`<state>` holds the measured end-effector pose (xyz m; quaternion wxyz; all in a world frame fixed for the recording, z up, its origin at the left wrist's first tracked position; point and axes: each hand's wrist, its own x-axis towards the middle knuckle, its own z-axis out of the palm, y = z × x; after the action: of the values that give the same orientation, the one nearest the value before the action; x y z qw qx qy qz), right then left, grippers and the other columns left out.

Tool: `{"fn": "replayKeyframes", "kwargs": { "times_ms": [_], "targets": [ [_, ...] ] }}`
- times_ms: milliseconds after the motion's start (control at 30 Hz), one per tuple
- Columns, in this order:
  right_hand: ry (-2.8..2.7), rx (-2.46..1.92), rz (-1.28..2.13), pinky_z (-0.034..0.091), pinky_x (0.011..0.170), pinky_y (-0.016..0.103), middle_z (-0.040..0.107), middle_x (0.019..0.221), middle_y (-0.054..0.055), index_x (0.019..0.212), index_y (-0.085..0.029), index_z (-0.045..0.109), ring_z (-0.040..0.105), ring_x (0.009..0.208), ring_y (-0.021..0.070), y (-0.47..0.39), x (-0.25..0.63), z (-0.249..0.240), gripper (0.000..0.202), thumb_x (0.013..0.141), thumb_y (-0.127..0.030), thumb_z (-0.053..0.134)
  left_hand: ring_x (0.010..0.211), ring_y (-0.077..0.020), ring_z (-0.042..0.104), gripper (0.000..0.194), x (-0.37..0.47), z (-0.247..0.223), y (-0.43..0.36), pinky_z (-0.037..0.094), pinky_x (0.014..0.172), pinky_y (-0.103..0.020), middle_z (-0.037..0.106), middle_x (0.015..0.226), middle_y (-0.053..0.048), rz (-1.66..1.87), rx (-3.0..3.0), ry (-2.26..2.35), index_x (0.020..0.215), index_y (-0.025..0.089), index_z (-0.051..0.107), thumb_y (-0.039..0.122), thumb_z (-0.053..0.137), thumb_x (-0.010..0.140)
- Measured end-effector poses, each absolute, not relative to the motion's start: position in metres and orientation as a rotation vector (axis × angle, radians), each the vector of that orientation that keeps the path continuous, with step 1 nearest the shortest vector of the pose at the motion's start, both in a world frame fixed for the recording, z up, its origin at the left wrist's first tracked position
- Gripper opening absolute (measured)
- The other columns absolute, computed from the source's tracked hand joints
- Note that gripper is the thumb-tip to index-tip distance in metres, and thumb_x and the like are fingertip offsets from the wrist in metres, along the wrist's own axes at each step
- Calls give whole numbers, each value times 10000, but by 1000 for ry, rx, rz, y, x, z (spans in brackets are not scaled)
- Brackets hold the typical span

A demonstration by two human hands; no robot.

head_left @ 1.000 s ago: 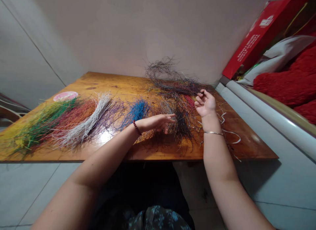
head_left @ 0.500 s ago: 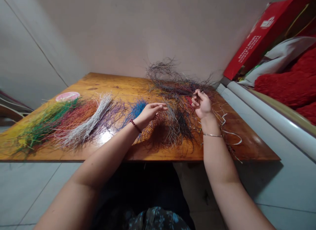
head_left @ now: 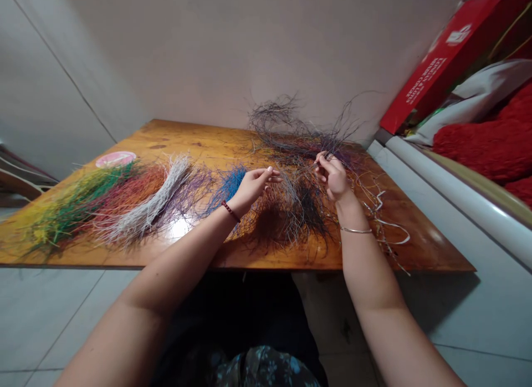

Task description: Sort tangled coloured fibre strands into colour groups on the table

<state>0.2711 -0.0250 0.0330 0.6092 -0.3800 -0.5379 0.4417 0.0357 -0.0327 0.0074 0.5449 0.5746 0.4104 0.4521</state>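
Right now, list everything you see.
Table: one, brown, centre
Strands: countless; yellow, green, red, orange, white, purple, blue, grey, black; tabletop
Tangle: one, dark, table's back
Disc: one, pink, table's left
Ribbon: one, white, table's right
Box: one, red, upper right
Wrapping: one, pale, by box
Pile: one, red, far right
Ledge: one, white, right
Wall: one, greyish, behind
Floor: one, pale, below
Edge object: one, brownish, left
Bracelets: two, red, silvery, wrists
Clothes: some, dark, bottom
Left hand: one, mid-table
Right hand: one, at tangle
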Motion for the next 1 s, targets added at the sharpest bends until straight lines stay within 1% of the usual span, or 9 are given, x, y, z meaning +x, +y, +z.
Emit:
{"fn": "replayKeyframes", "kwargs": {
  "times_ms": [200,300,367,433,500,567,833,900,1000],
  "targets": [
    [-1285,-926,1000,174,410,179,474,638,-31,788,-197,519,317,470,47,-23,267,30,395,730,-501,763,679,-129,639,521,37,5,-30,410,566,-207,762,984,-145,1045,1521,935,1122,108,723,559,512,971],
    [-1303,-935,996,176,423,191,472,647,-28,791,-199,511,317,483,54,-24,266,30,400,725,-508,755,709,-157,657,541,36,-1,-27,445,618,-236,769,935,-118,1068,1711,976,1132,127,736,580,484,977],
    [-1314,-944,998,171,428,202,469,648,-27,794,-202,504,307,484,58,-25,265,31,391,734,-506,743,730,-172,660,523,35,-3,-27,443,654,-254,769,876,-89,1095,1881,1052,1058,151,764,581,476,981],
    [-1323,-955,1002,168,432,211,467,651,-27,800,-206,498,293,481,61,-25,265,31,379,750,-504,726,719,-175,650,522,35,-4,-29,422,669,-262,753,799,-67,1104,2031,1117,922,160,773,579,468,986],
    [-1331,-963,1001,173,436,215,466,656,-26,808,-209,495,292,485,65,-26,265,31,369,764,-503,713,675,-165,625,546,34,-3,-31,397,657,-263,726,740,-55,1076,2136,1133,806,158,744,576,449,994],
    [-1341,-966,1001,183,441,216,461,660,-26,813,-210,495,297,493,68,-26,265,31,364,775,-505,705,645,-153,600,552,34,-1,-33,375,638,-258,707,720,-46,1032,2201,1123,769,157,718,565,430,1004],
    [-1356,-942,1023,178,442,224,456,656,-24,815,-210,499,301,493,70,-29,262,32,351,794,-498,700,697,-151,584,487,35,-6,-31,364,649,-260,720,834,-50,976,2281,1057,945,156,744,522,429,1012],
    [-1356,-927,1028,174,441,225,456,653,-25,812,-209,501,302,490,70,-30,261,32,353,789,-497,705,709,-155,585,478,36,-7,-31,370,658,-264,717,834,-46,962,2267,1026,964,159,743,519,431,1010],
    [-1361,-919,1034,170,440,227,459,655,-24,811,-209,506,303,489,71,-30,261,32,351,789,-497,705,736,-161,595,457,36,-7,-30,384,683,-269,712,840,-44,951,2235,998,941,161,732,497,431,1012]
  ]
}}
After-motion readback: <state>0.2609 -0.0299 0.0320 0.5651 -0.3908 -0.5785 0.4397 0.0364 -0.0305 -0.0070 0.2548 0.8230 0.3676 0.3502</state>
